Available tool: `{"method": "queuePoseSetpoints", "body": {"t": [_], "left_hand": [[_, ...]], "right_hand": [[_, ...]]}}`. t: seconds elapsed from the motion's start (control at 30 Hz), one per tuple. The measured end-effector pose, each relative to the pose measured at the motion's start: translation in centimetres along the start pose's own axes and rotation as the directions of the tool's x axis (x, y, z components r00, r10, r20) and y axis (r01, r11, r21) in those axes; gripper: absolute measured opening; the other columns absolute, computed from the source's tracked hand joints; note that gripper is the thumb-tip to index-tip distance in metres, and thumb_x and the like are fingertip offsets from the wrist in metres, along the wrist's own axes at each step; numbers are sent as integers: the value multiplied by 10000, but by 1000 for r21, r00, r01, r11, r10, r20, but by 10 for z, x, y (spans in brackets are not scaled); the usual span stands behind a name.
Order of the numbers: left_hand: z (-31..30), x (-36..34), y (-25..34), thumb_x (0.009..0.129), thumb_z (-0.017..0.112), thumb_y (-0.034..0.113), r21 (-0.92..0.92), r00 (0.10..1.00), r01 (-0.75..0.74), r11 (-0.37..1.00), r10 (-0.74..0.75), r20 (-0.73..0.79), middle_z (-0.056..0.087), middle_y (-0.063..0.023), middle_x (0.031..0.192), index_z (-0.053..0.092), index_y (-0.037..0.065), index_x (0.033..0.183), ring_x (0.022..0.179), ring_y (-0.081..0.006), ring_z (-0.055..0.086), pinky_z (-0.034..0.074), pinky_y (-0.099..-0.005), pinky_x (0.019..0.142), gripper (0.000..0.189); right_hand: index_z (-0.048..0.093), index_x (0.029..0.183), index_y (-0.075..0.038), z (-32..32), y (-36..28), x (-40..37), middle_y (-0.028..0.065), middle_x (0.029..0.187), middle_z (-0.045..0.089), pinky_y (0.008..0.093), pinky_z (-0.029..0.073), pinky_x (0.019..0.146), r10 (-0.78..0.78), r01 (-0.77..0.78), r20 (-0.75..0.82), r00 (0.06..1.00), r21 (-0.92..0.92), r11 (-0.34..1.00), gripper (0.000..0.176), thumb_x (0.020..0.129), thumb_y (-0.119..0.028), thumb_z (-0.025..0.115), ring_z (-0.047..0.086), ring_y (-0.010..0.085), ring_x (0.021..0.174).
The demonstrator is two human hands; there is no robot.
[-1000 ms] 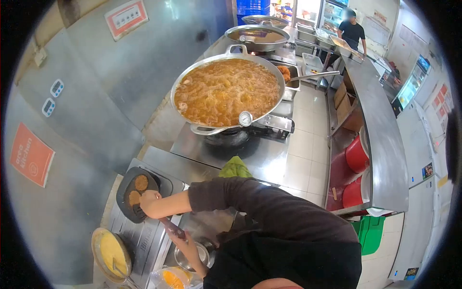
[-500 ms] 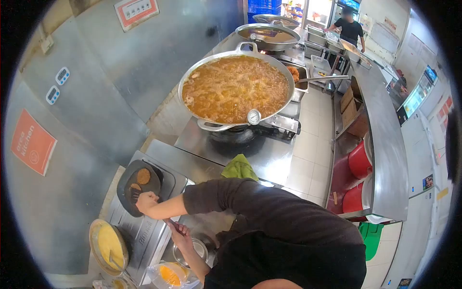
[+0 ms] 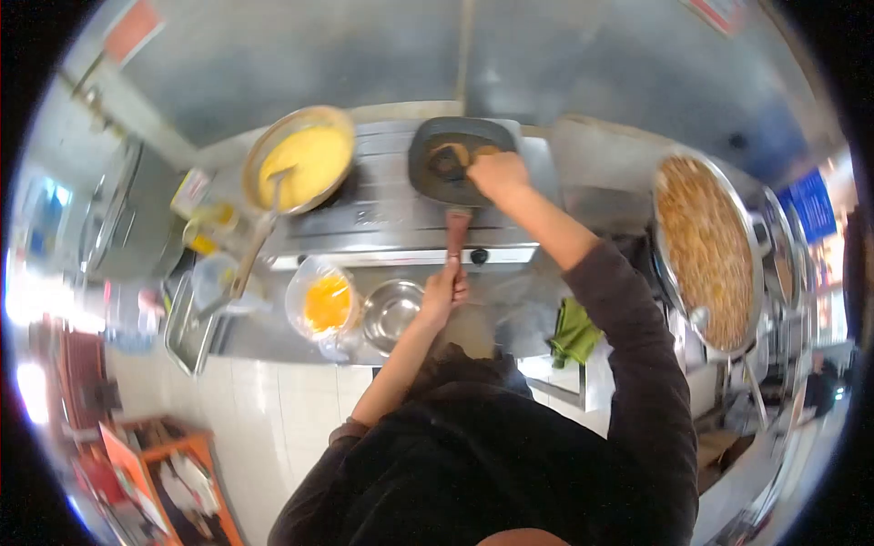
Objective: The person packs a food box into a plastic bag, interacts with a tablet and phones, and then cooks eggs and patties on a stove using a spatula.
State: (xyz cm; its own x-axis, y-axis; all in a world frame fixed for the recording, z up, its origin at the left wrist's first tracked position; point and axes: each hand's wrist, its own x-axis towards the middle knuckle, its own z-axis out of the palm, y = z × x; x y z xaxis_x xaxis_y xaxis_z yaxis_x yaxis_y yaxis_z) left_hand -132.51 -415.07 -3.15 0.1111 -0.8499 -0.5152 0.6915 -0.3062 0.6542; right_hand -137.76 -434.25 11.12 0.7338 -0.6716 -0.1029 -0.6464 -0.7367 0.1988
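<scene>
In the head view, my left hand (image 3: 443, 293) is wrapped round the brown handle (image 3: 458, 232) of a dark square frying pan (image 3: 423, 182) on the stove. Brown round patties (image 3: 452, 148) lie in the pan. My right hand (image 3: 499, 175) is closed over the pan's right side, gripping a black slotted turner (image 3: 447, 166) whose head is down among the patties. The turner's grip is hidden inside my fist. Just left of my left hand is a steel bowl (image 3: 393, 316), with a clear plastic container of orange-yellow food (image 3: 326, 303) beside it.
A wok of yellow sauce (image 3: 309, 162) with a ladle (image 3: 258, 246) stands left of the pan. To the right are a green cloth (image 3: 575, 332) and a large pot of bubbling brown liquid (image 3: 708, 255). A steel tray (image 3: 187, 328) sits at the counter's left.
The view has swung left, from the big pot toward the stove. My left hand stays on the pan handle, and my right hand stays over the pan with the turner.
</scene>
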Motion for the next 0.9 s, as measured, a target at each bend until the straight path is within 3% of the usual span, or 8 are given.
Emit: {"method": "queuePoseSetpoints", "body": {"t": [0.17, 0.6, 0.67, 0.77, 0.83, 0.9], "left_hand": [[0, -4, 11, 880, 522, 478, 34, 1000, -17, 999, 16, 19, 404, 38, 617, 477, 69, 817, 501, -54, 383, 272, -179, 434, 417], [-7, 1, 13, 881, 528, 466, 28, 998, -37, 999, 36, 46, 424, 34, 618, 480, 71, 803, 497, -58, 388, 258, -194, 424, 405], [-8, 3, 15, 881, 527, 467, 25, 998, -41, 999, 40, 46, 424, 36, 616, 483, 72, 802, 497, -59, 392, 259, -195, 424, 406], [-4, -3, 18, 882, 524, 468, 53, 998, -50, 997, 48, 28, 424, 36, 612, 484, 71, 801, 498, -62, 399, 261, -196, 424, 407], [-7, 1, 12, 884, 522, 466, 64, 996, -78, 995, 75, 40, 426, 32, 612, 480, 68, 796, 500, -64, 406, 264, -197, 424, 410], [-8, 2, 12, 884, 524, 463, 48, 998, -49, 998, 46, 44, 428, 29, 615, 479, 67, 791, 500, -64, 406, 263, -196, 421, 410]], "right_hand": [[706, 860, -90, -7, 4, 6, 84, 904, 677, 365, 537, 669, -11, 23, 75, 997, -164, 986, 172, 787, -114, 551, 657, 245, 864], [703, 848, -102, -21, 3, 1, 68, 881, 682, 357, 532, 664, -94, 100, 37, 995, -241, 965, 167, 787, -106, 547, 665, 236, 835], [679, 739, -78, -16, 6, -11, 105, 758, 668, 378, 530, 602, -164, 157, -14, 986, -212, 965, 132, 746, -106, 550, 666, 277, 738], [669, 731, -58, -21, 10, -31, 122, 757, 661, 382, 524, 606, -163, 157, -18, 986, -168, 973, 112, 730, -103, 566, 662, 276, 720], [694, 891, -107, -37, 24, -31, 115, 876, 665, 413, 515, 714, -80, 90, 141, 987, -63, 994, 173, 786, -130, 559, 648, 290, 832], [682, 877, -86, -31, 60, -26, 139, 889, 655, 427, 500, 732, -190, 189, -2, 982, 105, 976, 168, 786, -193, 591, 633, 316, 859]]}}
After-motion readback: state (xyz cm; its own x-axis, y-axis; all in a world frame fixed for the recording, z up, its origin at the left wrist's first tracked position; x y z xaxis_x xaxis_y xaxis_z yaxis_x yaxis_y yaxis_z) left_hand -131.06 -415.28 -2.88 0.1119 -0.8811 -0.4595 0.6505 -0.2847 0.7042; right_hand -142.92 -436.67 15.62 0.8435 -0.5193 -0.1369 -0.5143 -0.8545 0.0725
